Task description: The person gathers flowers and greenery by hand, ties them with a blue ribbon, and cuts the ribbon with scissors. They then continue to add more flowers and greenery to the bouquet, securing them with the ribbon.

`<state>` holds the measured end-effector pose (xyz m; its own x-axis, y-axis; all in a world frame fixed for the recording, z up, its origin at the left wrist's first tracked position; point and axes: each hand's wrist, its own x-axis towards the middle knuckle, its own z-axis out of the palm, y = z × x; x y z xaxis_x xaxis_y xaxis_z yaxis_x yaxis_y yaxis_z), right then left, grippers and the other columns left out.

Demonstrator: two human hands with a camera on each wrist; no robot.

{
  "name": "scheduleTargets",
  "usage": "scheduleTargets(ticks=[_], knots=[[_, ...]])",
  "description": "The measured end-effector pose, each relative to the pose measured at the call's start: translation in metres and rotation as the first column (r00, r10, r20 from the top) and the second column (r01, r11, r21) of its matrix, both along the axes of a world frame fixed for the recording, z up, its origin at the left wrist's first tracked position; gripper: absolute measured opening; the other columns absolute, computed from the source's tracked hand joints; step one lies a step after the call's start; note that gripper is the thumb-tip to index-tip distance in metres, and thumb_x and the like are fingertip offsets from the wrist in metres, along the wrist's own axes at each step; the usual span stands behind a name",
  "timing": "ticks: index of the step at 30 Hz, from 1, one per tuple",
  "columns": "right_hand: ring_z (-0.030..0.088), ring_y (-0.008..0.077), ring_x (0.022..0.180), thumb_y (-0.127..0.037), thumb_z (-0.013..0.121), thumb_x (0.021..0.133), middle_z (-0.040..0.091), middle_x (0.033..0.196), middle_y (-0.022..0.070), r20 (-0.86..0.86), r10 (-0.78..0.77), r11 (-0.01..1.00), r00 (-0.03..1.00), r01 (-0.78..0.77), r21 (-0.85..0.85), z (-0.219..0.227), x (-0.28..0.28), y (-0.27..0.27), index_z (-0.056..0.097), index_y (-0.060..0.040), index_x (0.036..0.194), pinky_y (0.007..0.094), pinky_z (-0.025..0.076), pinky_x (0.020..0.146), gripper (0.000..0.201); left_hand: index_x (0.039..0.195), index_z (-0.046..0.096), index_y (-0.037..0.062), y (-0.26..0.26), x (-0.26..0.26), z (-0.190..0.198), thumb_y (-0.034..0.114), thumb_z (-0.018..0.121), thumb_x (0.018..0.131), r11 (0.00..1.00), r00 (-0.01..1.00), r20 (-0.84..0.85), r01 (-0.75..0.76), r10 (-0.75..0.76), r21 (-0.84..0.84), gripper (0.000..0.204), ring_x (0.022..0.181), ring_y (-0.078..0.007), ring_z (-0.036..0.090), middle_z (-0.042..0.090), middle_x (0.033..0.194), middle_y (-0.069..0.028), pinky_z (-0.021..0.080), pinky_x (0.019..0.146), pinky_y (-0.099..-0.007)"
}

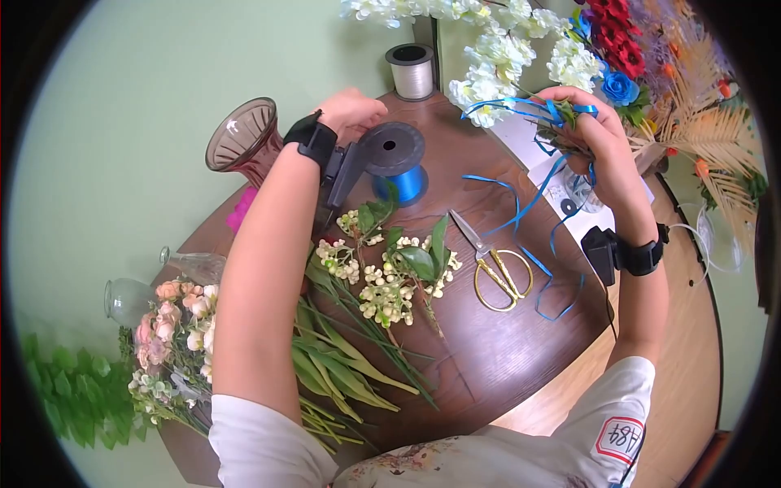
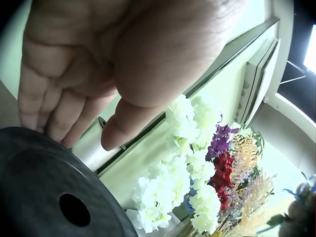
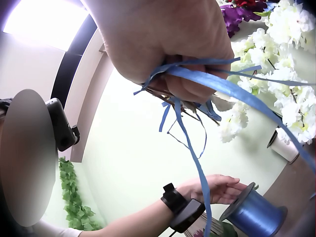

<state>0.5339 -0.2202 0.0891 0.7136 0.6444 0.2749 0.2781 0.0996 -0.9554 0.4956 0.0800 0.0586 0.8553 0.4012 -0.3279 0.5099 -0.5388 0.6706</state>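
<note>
Nearest us, in the head view, our left arm (image 1: 264, 285) crosses before a smoky glass vase (image 1: 242, 137). On the counter (image 1: 508, 370), a black spool (image 1: 409, 156) is full of shiny blue ribbon (image 1: 399, 187). Our right hand's (image 1: 610, 140) fingers hold a leafy bundle (image 1: 567, 128) tied with ribbon.

In the left wrist view, our left hand's (image 2: 108, 59) fingers are loose, nearly straight, by the spool's rim.

In the right wrist view, thin ribbon dangles from our right hand.

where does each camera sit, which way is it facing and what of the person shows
Head: on the head, facing forward and down at the table; the left hand, right hand and both forearms show.
Left wrist: facing past the left palm and spool toward white blossoms; only that hand shows.
Right wrist: facing past the right hand gripping blue ribbon toward the wall; left arm and blurred head show.
Head and right wrist share both hands and the spool.
</note>
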Motion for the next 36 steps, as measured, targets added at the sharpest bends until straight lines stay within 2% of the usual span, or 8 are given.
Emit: scheduleTargets(ticks=[9, 14, 16, 19, 27, 34, 35, 36], knots=[[0.022, 0.0015, 0.039, -0.009, 0.034, 0.072, 0.029, 0.048, -0.0079, 0.032, 0.013, 1.000, 0.999, -0.012, -0.024, 0.001, -0.004, -0.001, 0.055, -0.0027, 0.099, 0.0177, 0.018, 0.036, 0.034, 0.077, 0.055, -0.0116, -0.023, -0.037, 0.005, 0.010, 0.050, 0.064, 0.803, 0.942, 0.302, -0.067, -0.144, 0.592, 0.026, 0.078, -0.0410, 0.054, 0.053, 0.080, -0.0312, 0.044, 0.069, -0.0408], [0.021, 0.0013, 0.040, -0.009, 0.034, 0.072, 0.029, 0.049, -0.0084, 0.012, 0.041, 0.999, 0.999, -0.041, -0.027, 0.011, -0.012, 0.001, 0.055, -0.0028, 0.099, 0.0175, 0.017, 0.037, 0.035, 0.092, 0.056, -0.0098, -0.070, -0.080, 0.065, 0.009, 0.049, 0.069, 0.946, 0.717, 0.657, 0.011, -0.233, 0.324, 0.030, 0.065, -0.0283, 0.058, 0.059, 0.074, -0.0224, 0.044, 0.061, -0.0320], [0.021, 0.0011, 0.040, -0.009, 0.034, 0.072, 0.029, 0.049, -0.0086, 0.013, 0.074, 0.997, 0.997, -0.074, -0.014, 0.018, -0.019, 0.006, 0.055, -0.0030, 0.099, 0.0175, 0.016, 0.037, 0.035, 0.109, 0.048, -0.0060, -0.091, -0.114, 0.095, 0.011, 0.046, 0.082, 0.986, 0.782, 0.601, 0.136, -0.164, 0.092, 0.033, 0.086, -0.0090, 0.052, 0.057, 0.097, -0.0080, 0.040, 0.078, -0.0224], [0.021, 0.0007, 0.041, -0.010, 0.034, 0.073, 0.029, 0.050, -0.0090, 0.013, 0.146, 0.987, 0.989, -0.147, 0.065, 0.030, -0.037, 0.021, 0.055, -0.0032, 0.099, 0.0173, 0.016, 0.038, 0.034, 0.110, 0.049, -0.0049, -0.100, -0.162, 0.111, 0.008, 0.045, 0.082, 0.976, 0.756, 0.643, 0.208, -0.120, -0.062, 0.031, 0.080, -0.0081, 0.053, 0.057, 0.090, -0.0045, 0.041, 0.074, -0.0215], [0.019, -0.0003, 0.040, -0.023, 0.035, 0.083, 0.025, 0.051, -0.0096, 0.072, 0.385, 0.907, 0.920, -0.392, 0.156, 0.069, -0.122, 0.073, 0.053, -0.0035, 0.101, 0.0169, 0.014, 0.035, 0.032, 0.111, 0.052, 0.0036, -0.140, -0.314, 0.106, 0.004, 0.047, 0.082, 0.970, 0.809, 0.558, -0.060, 0.185, -0.235, 0.030, 0.059, 0.0020, 0.038, 0.055, 0.077, 0.0048, 0.030, 0.051, -0.0127], [0.018, -0.0009, 0.046, -0.031, 0.039, 0.085, 0.028, 0.060, -0.0096, 0.124, 0.586, 0.792, 0.801, -0.599, 0.123, 0.083, -0.214, 0.105, 0.043, -0.0037, 0.116, 0.0149, 0.011, 0.038, 0.042, 0.110, 0.052, 0.0029, -0.193, -0.476, 0.064, 0.001, 0.046, 0.081, 0.858, 0.572, 0.682, -0.485, 0.457, -0.168, 0.029, 0.101, -0.0107, 0.048, 0.056, 0.107, -0.0075, 0.035, 0.084, -0.0204], [0.017, -0.0007, 0.046, -0.029, 0.037, 0.086, 0.037, 0.064, -0.0084, 0.468, 0.486, 0.796, 0.738, -0.594, 0.111, 0.072, -0.213, 0.119, 0.042, -0.0026, 0.117, 0.0146, 0.012, 0.039, 0.041, 0.109, 0.052, 0.0031, -0.205, -0.505, 0.061, 0.001, 0.045, 0.081, 0.802, 0.511, 0.692, -0.573, 0.511, -0.169, 0.029, 0.105, -0.0121, 0.046, 0.055, 0.108, -0.0086, 0.034, 0.086, -0.0211], [0.048, 0.0096, 0.073, 0.004, 0.038, 0.077, 0.041, 0.118, 0.0140, 0.548, 0.609, 0.711, 0.574, -0.701, -0.056, 0.080, -0.211, 0.123, 0.039, 0.0069, 0.109, 0.0168, 0.041, 0.059, 0.032, 0.109, 0.052, 0.0032, -0.217, -0.534, 0.057, 0.001, 0.045, 0.081, 0.737, 0.446, 0.701, -0.655, 0.557, -0.169, 0.029, 0.109, -0.0134, 0.043, 0.054, 0.109, -0.0097, 0.032, 0.088, -0.0218]])
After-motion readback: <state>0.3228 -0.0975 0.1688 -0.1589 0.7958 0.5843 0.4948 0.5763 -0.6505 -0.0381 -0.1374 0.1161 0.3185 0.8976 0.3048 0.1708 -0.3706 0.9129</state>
